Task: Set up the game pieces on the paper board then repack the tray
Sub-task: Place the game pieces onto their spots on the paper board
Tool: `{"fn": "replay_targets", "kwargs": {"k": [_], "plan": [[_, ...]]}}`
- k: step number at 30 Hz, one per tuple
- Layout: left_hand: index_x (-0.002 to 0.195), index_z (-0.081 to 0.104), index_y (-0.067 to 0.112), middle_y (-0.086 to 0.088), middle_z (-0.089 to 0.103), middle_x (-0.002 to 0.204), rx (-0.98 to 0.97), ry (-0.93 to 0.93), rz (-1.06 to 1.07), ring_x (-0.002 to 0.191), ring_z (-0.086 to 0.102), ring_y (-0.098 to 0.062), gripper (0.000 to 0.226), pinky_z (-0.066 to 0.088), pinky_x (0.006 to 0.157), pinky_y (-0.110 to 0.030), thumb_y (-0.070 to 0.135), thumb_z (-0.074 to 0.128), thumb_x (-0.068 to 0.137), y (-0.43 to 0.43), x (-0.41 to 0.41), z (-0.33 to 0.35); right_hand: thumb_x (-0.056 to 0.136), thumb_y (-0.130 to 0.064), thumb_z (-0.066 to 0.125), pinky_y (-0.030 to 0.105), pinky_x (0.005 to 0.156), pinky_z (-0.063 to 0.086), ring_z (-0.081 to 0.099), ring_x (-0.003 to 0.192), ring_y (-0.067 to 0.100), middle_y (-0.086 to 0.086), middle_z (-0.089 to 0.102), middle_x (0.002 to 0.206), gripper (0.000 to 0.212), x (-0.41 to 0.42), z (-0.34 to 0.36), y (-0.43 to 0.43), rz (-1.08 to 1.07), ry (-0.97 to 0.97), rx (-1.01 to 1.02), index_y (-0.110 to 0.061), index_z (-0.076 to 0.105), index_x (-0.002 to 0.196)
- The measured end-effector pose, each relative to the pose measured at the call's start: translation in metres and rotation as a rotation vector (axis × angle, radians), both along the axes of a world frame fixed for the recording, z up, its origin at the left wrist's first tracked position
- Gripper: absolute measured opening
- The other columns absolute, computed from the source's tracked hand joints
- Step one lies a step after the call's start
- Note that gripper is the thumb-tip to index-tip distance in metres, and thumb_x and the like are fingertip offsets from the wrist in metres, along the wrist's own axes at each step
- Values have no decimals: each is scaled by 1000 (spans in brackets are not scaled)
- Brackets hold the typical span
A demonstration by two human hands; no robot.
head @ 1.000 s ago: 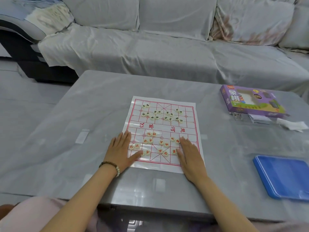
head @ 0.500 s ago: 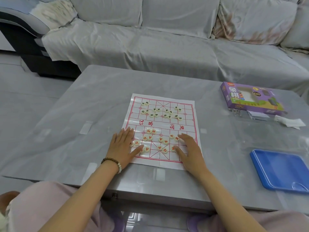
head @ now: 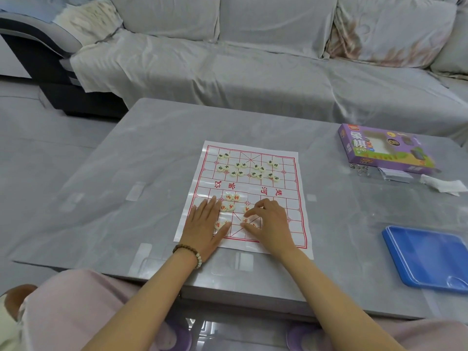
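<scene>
The paper board [head: 291, 198], white with a red grid, lies in the middle of the grey table. Several round pieces with black marks [head: 248, 168] are clustered on its far half. Pieces with red marks [head: 230, 202] are scattered on the near half. My left hand [head: 205, 226] lies flat on the board's near left part, fingers straight, thumb beside a red piece [head: 218, 224]. My right hand [head: 271, 224] arches over the near middle, its curled index finger and thumb pinching a red piece [head: 245, 220]. The blue tray [head: 428, 257] sits at the table's right edge.
A purple game box [head: 385, 148] stands at the back right, with a clear plastic bag [head: 395, 174] and a crumpled white paper [head: 443, 184] in front of it. A covered grey sofa [head: 253, 72] runs behind the table. My knees are under the near edge.
My right hand went from lying flat on the board to curling its fingers over the red pieces. The left hand slid slightly inward. The camera moved closer.
</scene>
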State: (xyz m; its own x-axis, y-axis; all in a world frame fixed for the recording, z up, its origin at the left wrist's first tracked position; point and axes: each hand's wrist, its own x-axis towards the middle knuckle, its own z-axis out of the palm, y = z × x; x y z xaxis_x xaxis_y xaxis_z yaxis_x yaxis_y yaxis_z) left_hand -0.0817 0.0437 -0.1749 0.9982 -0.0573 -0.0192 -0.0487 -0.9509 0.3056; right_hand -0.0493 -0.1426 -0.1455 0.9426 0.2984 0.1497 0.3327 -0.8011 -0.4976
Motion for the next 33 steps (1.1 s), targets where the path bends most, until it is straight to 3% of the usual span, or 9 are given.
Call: {"fn": "replay_targets", "kwargs": {"k": [5, 8, 11, 15, 19, 21, 28, 33], "plan": [[148, 6, 26, 6, 0, 156, 31, -77, -107, 144, -5, -14, 91, -12, 112, -29, 73, -18, 73, -19, 16, 30, 84, -30, 67, 21, 91, 34, 52, 105, 11, -6, 60, 110, 20, 17, 7, -56, -248, 35, 245, -24, 68, 102], [148, 7, 25, 6, -2, 157, 28, -35, -177, 144, -6, -14, 68, -8, 115, -32, 61, 8, 91, -46, 23, 31, 87, -31, 64, 26, 92, 40, 53, 106, 15, -1, 59, 115, 23, 28, -2, -86, -382, 69, 192, -22, 67, 108], [148, 5, 24, 5, -3, 157, 27, 27, -214, 144, -6, -15, 62, -7, 117, -34, 54, 15, 95, -68, 23, 22, 86, -31, 64, 26, 86, 40, 52, 101, 15, 0, 60, 111, 27, 30, -16, -98, -349, 110, 114, -21, 68, 111], [148, 4, 25, 6, 0, 157, 22, 61, -197, 144, -6, -15, 65, -9, 115, -32, 59, 11, 93, -78, 22, 10, 81, -34, 69, 28, 91, 41, 50, 101, 12, -8, 58, 109, 38, 25, -23, -104, -335, 78, 213, -21, 64, 117], [148, -1, 25, 6, -2, 157, 61, 31, -197, 143, -7, -14, 99, -13, 111, -29, 75, -24, 65, -76, 21, 4, 80, -38, 70, 24, 89, 38, 46, 98, 7, -8, 56, 107, 34, 26, -26, -103, -343, 48, 195, -24, 67, 110], [148, -3, 25, 6, -3, 156, 77, 9, -199, 143, -8, -14, 102, -14, 111, -29, 71, -32, 61, -76, 19, 2, 81, -36, 69, 24, 89, 38, 47, 99, 8, -7, 56, 108, 30, 27, -27, -102, -364, 44, 191, -23, 68, 108], [148, 1, 26, 8, 1, 156, 45, -25, -184, 143, -7, -11, 93, -14, 112, -27, 67, -28, 70, -78, 15, 0, 86, -29, 65, 25, 92, 40, 49, 105, 13, -3, 56, 111, 28, 28, -31, -105, -389, 74, 219, -20, 67, 113], [148, 6, 26, 8, 5, 156, 0, -34, -144, 143, -5, -9, 73, -15, 111, -24, 59, -6, 84, -78, 14, 1, 84, -33, 66, 26, 96, 34, 46, 110, 13, -5, 54, 117, 34, 26, -25, -98, -381, 5, 214, -25, 62, 117]]}}
